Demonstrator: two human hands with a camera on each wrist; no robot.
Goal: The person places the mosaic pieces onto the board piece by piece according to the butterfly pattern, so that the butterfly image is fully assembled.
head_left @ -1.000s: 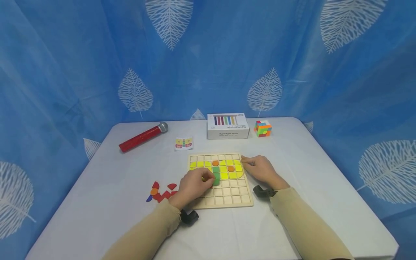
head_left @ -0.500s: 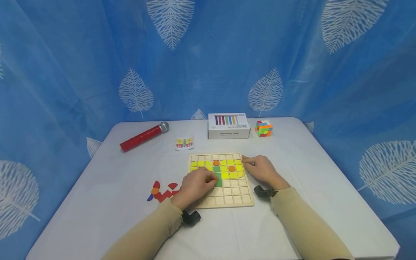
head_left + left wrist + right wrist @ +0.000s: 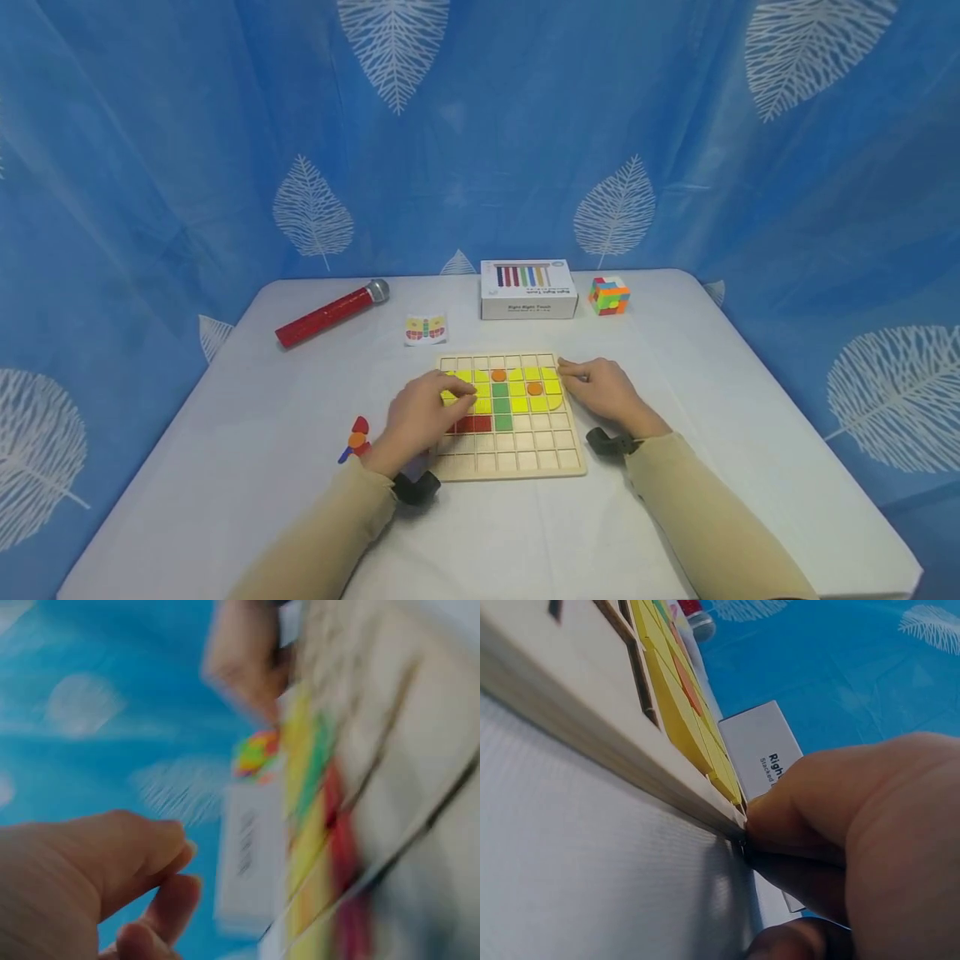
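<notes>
The wooden grid board (image 3: 546,460) lies flat on the table. Yellow tiles (image 3: 537,404), orange discs (image 3: 534,388), a column of green tiles (image 3: 502,407) and a short row of red tiles (image 3: 473,424) fill part of its cells. My left hand (image 3: 417,417) hovers over the board's left side; nothing shows between thumb and forefinger in the left wrist view, and it covers some tiles. At the far right corner, my right hand (image 3: 606,392) pinches the board's edge between thumb and finger, as the right wrist view shows.
Loose red pieces, an orange disc (image 3: 357,438) and a blue piece (image 3: 345,455) lie left of the board, partly behind the left arm. Farther back are a red microphone (image 3: 330,315), a butterfly pattern card (image 3: 425,330), a white box (image 3: 528,308) and a puzzle cube (image 3: 609,296).
My left hand has drawn back to the left from the green tiles, uncovering the red tiles in the row beside them. My right hand has stayed at the board's corner.
</notes>
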